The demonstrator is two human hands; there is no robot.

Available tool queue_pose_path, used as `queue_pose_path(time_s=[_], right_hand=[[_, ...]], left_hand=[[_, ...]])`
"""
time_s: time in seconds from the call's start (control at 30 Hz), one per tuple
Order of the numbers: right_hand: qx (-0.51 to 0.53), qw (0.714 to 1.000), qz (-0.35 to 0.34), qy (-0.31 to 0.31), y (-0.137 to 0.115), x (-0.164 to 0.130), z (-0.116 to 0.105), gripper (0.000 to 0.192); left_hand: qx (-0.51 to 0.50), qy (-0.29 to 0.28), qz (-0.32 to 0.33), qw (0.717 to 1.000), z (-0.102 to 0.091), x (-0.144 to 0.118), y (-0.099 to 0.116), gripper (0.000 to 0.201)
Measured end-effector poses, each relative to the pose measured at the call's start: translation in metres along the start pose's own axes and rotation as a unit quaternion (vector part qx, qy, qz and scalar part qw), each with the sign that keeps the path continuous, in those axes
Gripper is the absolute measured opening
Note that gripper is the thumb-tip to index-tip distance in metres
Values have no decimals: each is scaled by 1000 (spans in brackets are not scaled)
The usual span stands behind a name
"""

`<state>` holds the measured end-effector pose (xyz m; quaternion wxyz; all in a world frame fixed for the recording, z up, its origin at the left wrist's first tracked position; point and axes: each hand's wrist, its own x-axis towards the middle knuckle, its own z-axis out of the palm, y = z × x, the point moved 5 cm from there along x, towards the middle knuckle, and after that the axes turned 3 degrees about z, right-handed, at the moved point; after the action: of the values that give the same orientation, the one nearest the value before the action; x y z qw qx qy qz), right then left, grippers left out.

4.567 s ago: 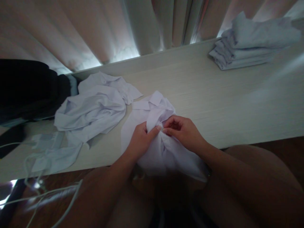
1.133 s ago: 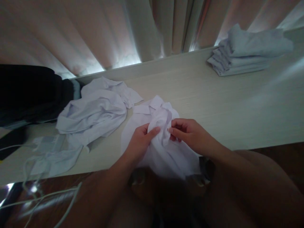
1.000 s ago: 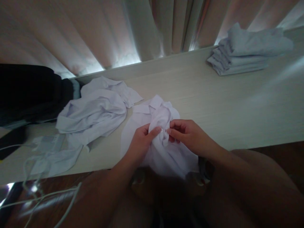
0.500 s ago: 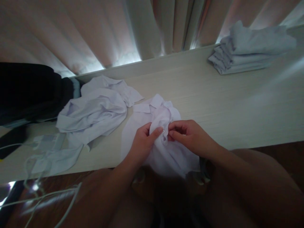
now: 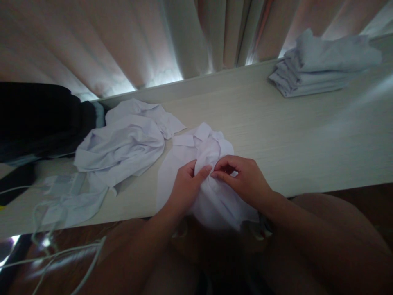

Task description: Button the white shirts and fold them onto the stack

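Pale table (image 5: 276,135) across frame. White shirt (image 5: 215,205) at centre, hem hanging over near edge. Left hand (image 5: 186,182) pinching shirt front; right hand (image 5: 242,176), now closer in, pinching cloth just beside it. Button, visible moments ago, now hidden: likely being handled; fastened or not, cannot tell.

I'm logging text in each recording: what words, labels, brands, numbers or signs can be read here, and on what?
None can be read.
White collared shirt: no legible text.
Stack of folded white garments: no legible text.
Pale corded block: too blurred to tell whether it bears any.
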<state>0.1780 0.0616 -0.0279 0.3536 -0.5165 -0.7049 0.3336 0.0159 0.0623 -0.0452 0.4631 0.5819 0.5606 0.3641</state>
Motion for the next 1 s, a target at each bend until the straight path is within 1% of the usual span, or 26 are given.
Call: queue_pose_path(time_s=[0.13,0.3,0.5,0.73,0.83,0.9,1.0], right_hand=[[5,1000,-7,29,-1,-3,0,8],[-14,999,-23,41,-2,-7,2,10],[-66,996,-57,30,-4,-9,5,10],[-95,991,-91,27,-8,-10,6,10],[-99,991,-93,15,-6,-10,6,12],[-104,991,-82,6,-4,-8,7,13],[-114,991,-72,-6,-2,-7,7,14]], left_hand=[[-3,-3,-2,1000,1,0,2,27],[-28,2,-8,1000,1,-2,0,29],[-32,13,-9,999,-1,-3,1,26],[16,8,12,1000,-4,-4,1,28],[35,12,16,999,-6,-5,3,33],[50,-1,19,999,-6,-6,4,34],[75,-38,21,996,-5,-6,7,29]])
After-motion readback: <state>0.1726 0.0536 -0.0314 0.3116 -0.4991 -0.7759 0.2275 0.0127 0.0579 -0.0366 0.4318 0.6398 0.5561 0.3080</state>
